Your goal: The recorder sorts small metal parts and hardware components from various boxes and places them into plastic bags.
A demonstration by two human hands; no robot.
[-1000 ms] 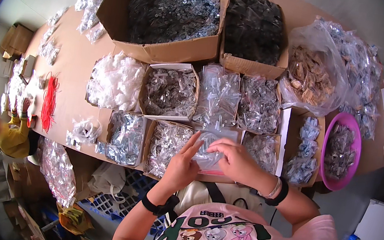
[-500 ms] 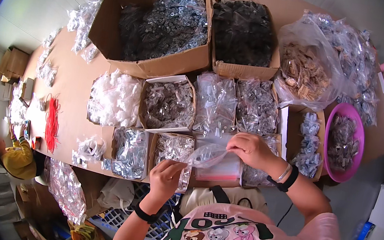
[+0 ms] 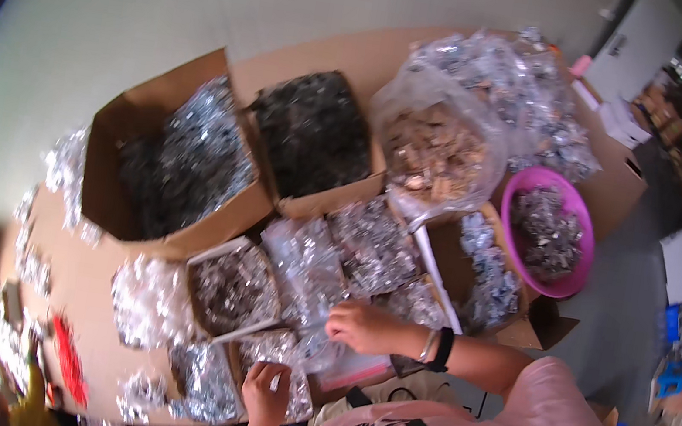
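- Right hand (image 3: 361, 328): fingers closed on the edge of a clear bag (image 3: 320, 354), pinching it. Bag hangs just left and near of the fingertips, over the near row.
- Left hand (image 3: 267, 389): half a second ago at the bag's left end; now apart from it, at the clear packets (image 3: 272, 346) in the near row. Fingers curled. A pale glint shows there; blur hides whether anything is gripped, so cannot tell.
- Change: bag drawn between two hands then, held by one now. Judgement: the right hand alone keeps the bag, leaving the left free among the packets. Bag looks limp and clear; contents, if any, can't be made out.
- View has swung too, so the surface (image 3: 75, 279) sits tilted.
- Flat bags (image 3: 352, 372) with a pinkish-red edge lie just right of the clear packets, near the right forearm.
- Beyond, left to right: white packets (image 3: 152, 299), big carton (image 3: 221, 217) of shiny packets, black packets (image 3: 313, 134), tan packets (image 3: 434, 152) in a clear sack.
- Right: pink tub (image 3: 564, 286) of grey packets, well apart from both hands.
- Far left: red ties (image 3: 69, 359).
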